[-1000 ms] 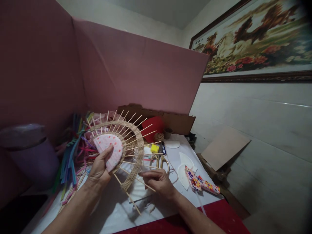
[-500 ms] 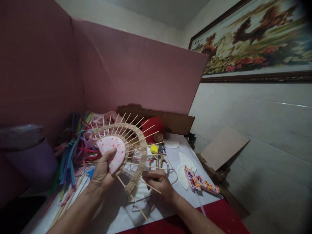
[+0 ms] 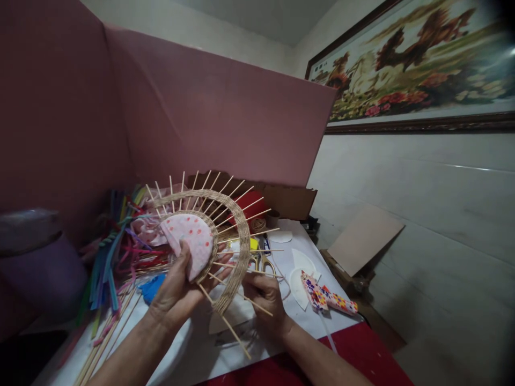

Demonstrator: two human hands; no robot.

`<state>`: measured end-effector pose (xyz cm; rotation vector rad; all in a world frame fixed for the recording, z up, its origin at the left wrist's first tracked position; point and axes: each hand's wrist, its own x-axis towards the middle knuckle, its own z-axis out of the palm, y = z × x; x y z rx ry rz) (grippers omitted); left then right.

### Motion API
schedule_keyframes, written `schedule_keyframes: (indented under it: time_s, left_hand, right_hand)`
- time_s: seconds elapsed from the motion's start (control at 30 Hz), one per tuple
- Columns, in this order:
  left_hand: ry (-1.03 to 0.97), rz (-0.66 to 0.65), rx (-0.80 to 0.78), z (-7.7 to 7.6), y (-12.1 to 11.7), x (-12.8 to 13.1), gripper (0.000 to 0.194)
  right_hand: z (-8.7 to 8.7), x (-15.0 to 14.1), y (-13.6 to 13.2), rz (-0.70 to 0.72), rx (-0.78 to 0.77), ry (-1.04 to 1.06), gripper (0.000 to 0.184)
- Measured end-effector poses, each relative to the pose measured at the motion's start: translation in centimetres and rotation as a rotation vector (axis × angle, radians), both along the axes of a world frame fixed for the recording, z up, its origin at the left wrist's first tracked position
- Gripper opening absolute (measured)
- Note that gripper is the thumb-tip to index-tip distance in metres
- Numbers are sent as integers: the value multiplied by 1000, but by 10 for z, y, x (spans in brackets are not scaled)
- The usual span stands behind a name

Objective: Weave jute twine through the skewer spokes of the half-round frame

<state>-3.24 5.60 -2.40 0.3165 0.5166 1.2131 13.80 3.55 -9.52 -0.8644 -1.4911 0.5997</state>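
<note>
My left hand (image 3: pixel 173 292) grips a half-round woven fan frame, its thumb pressed on the pink half-disc with red dots (image 3: pixel 191 236) at the centre and other fingers behind. Thin wooden sticks spread outward from the disc, crossed by a woven fan band of brown twine (image 3: pixel 244 236), with bare stick ends beyond it. My right hand (image 3: pixel 266 303) is closed at the lower right of the fan, fingers curled among the stick ends beside the band. Its fingertips are partly hidden. Gold-handled scissors (image 3: pixel 266 264) lie behind the fan.
Coloured strips (image 3: pixel 105 268) and loose sticks (image 3: pixel 105 338) lie left, near a blue piece (image 3: pixel 151 289). A yellow block (image 3: pixel 254 245), a twine ball (image 3: pixel 258 224) and white cut pieces (image 3: pixel 298 289) are on the table. A flower-patterned object (image 3: pixel 328 296) lies right. Cardboard (image 3: pixel 289 201) stands behind.
The fan has shifted slightly up and right with my left hand, whose fingers now show behind the sticks. My right hand stays beside the fan's lower edge. More of the blue piece shows.
</note>
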Motion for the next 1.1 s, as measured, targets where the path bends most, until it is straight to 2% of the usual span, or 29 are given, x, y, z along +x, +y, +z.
schedule_keyframes:
  time_s: [0.07, 0.2, 0.3, 0.53, 0.7, 1.1]
  left_hand:
    - [-7, -9, 28, 1, -2, 1, 26]
    - [-24, -9, 75, 2, -5, 3, 48]
    - [-13, -29, 46, 3, -6, 3, 53]
    - [57, -117, 147, -1, 1, -3, 35]
    - [96, -47, 163, -3, 6, -6, 29]
    - [231, 37, 302, -4, 20, -18, 28]
  right_hand:
    - [0, 0, 0, -19, -13, 19, 21]
    - [0, 0, 0, -57, -67, 85, 21]
    - [2, 1, -1, -78, -66, 131, 24]
    - [-1, 2, 1, -68, -67, 114, 25]
    - [-4, 5, 2, -62, -41, 45, 23]
    - [7, 10, -11, -61, 37, -142, 20]
